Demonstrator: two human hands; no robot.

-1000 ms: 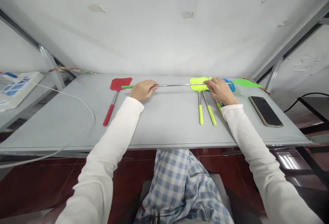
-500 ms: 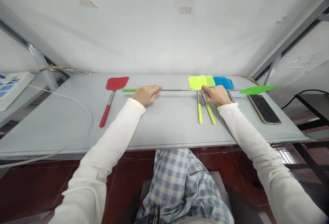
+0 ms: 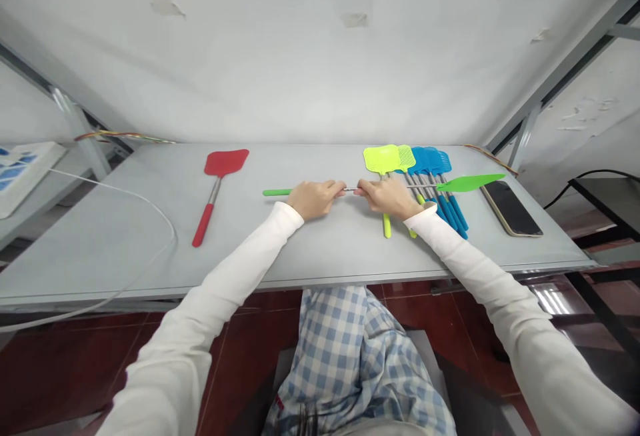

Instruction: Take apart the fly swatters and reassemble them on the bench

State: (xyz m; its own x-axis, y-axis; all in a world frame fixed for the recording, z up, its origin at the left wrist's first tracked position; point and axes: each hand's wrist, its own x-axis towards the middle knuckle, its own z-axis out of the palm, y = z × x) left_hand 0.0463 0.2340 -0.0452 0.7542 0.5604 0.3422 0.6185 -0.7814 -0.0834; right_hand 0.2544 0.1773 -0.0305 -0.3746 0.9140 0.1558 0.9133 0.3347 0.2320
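A green fly swatter [image 3: 470, 183] with a thin metal rod lies level across both hands, just above the table. My left hand [image 3: 316, 199] is closed around the rod beside the green grip, whose end sticks out to the left. Fingers closed, my right hand [image 3: 389, 197] grips the same rod a short way to the right, the green paddle beyond it. Behind and under my right hand are yellow-green fly swatters [image 3: 381, 159] and several blue fly swatters [image 3: 453, 213], overlapping in a fan. A red fly swatter [image 3: 226, 163] rests apart on the left.
A smartphone [image 3: 513, 209] lies at the right of the grey table [image 3: 150, 223]. A white cable [image 3: 150, 201] loops over the left side, towards a white box with blue patches [image 3: 25, 173]. Metal frame posts stand at both sides, and a white wall is behind.
My hands have come closer together along the rod, and the green swatter's visible length is shorter. Both hands are lower and nearer to me; more blue swatters show.
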